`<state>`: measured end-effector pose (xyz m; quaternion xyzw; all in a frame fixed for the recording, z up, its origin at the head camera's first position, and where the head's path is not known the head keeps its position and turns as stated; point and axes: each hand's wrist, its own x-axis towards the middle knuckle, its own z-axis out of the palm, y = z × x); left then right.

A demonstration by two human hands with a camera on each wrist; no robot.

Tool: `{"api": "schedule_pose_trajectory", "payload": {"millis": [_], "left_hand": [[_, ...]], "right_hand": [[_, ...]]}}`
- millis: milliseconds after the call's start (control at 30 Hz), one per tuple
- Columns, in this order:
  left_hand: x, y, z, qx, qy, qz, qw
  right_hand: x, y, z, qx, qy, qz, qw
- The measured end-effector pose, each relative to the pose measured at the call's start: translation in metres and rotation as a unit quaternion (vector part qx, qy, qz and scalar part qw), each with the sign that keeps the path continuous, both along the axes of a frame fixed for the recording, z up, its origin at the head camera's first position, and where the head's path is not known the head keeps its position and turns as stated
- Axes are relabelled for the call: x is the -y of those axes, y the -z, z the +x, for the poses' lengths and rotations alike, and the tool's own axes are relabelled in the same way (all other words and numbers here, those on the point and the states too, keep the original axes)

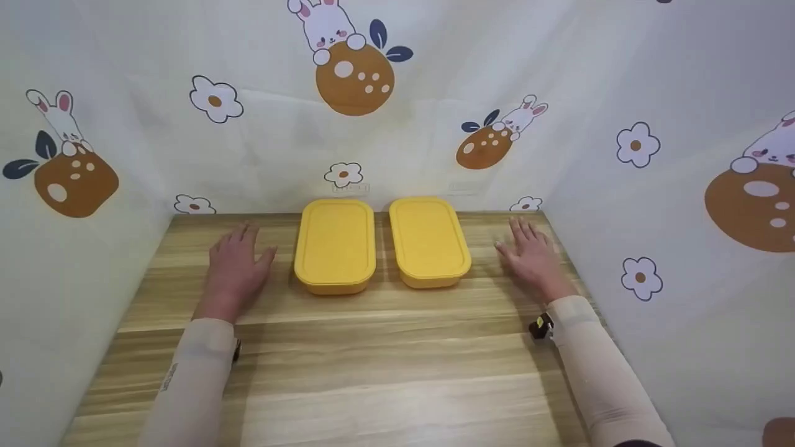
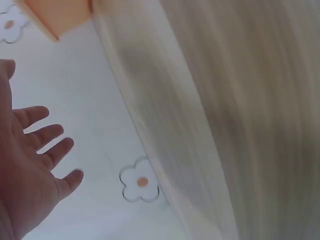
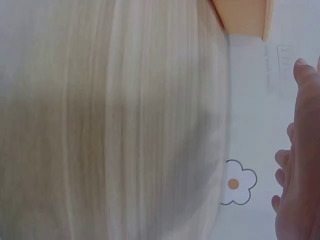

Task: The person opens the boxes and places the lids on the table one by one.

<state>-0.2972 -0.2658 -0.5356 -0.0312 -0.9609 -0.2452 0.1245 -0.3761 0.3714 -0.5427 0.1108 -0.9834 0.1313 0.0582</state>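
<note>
Two yellow lidded boxes lie side by side at the back of the wooden table: a left box (image 1: pixel 336 243) and a right box (image 1: pixel 430 241), with a narrow gap between them. To the left of the left box is my left hand (image 1: pixel 237 267), its fingers spread and holding nothing. My right hand (image 1: pixel 531 257), also with extended fingers and nothing in it, lies right of the right box. In the left wrist view my left hand (image 2: pixel 35 155) shows spread fingers, and a corner of a box (image 2: pixel 60 15) shows above. The right wrist view has my right hand (image 3: pixel 302 160) at its edge and a box corner (image 3: pixel 245 17).
The wooden table (image 1: pixel 385 360) is bounded by a patterned cloth (image 1: pixel 261 149) at the back and both sides, printed with rabbits, oranges and flowers. Both forearms wear pale sleeves, and a small dark device (image 1: pixel 541 326) sits at the right wrist.
</note>
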Motion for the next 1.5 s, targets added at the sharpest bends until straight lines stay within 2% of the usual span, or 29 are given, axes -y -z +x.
{"api": "schedule_pose_trajectory", "payload": {"millis": [133, 267, 400, 533, 700, 867, 1033, 1133, 1300, 1500], "left_hand": [[-0.015, -0.006, 0.001, -0.02, 0.011, 0.056, 0.9982], [-0.033, -0.014, 0.004, -0.03, 0.019, 0.087, 0.9956], [-0.053, -0.022, 0.008, -0.013, 0.026, 0.118, 0.9926], [-0.077, -0.031, 0.011, 0.003, 0.045, 0.158, 0.9863], [-0.108, -0.042, 0.007, 0.019, 0.076, 0.175, 0.9814], [-0.139, -0.049, -0.002, 0.046, 0.088, 0.167, 0.981], [-0.165, -0.05, -0.006, 0.061, 0.096, 0.179, 0.9773], [-0.179, -0.048, -0.007, 0.068, 0.098, 0.194, 0.9737], [-0.199, -0.042, -0.009, 0.056, 0.101, 0.211, 0.9706], [-0.224, -0.037, -0.009, 0.055, 0.093, 0.258, 0.9602]], "right_hand": [[0.006, -0.001, -0.005, 0.017, 0.004, -0.065, 0.9977], [0.013, -0.005, -0.007, 0.03, 0.017, -0.138, 0.9899], [0.023, -0.008, -0.01, 0.043, 0.017, -0.201, 0.9786], [0.034, -0.011, -0.012, 0.068, 0.017, -0.256, 0.9642], [0.049, -0.017, -0.019, 0.112, 0.032, -0.293, 0.9488], [0.062, -0.019, -0.031, 0.133, 0.035, -0.297, 0.9449], [0.069, -0.02, -0.041, 0.154, 0.036, -0.319, 0.9346], [0.071, -0.021, -0.045, 0.172, 0.042, -0.345, 0.9218], [0.077, -0.023, -0.05, 0.186, 0.037, -0.402, 0.8959], [0.091, -0.023, -0.053, 0.201, 0.04, -0.418, 0.8852]]}}
